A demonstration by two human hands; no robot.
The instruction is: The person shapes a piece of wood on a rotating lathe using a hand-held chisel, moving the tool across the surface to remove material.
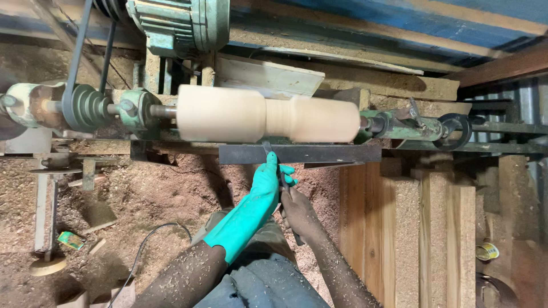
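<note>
A pale wooden workpiece (268, 116) sits blurred between the ends of a green lathe, with a narrower groove near its middle. My left hand (268, 178), in a teal rubber glove, grips the front of a dark metal turning tool (281, 177) just below the black tool rest (319, 153). The tool's tip lies on the rest, pointing at the groove. My right hand (298, 212), bare and dusted with shavings, is closed on the tool's handle behind the glove.
A green motor (177, 23) and belt pulley (85, 105) sit at the upper left, the tailstock with a black handwheel (456, 130) at the right. Sawdust covers the floor on the left. Stacked wooden boards (428, 228) stand at the right. A cable (148, 239) trails over the sawdust.
</note>
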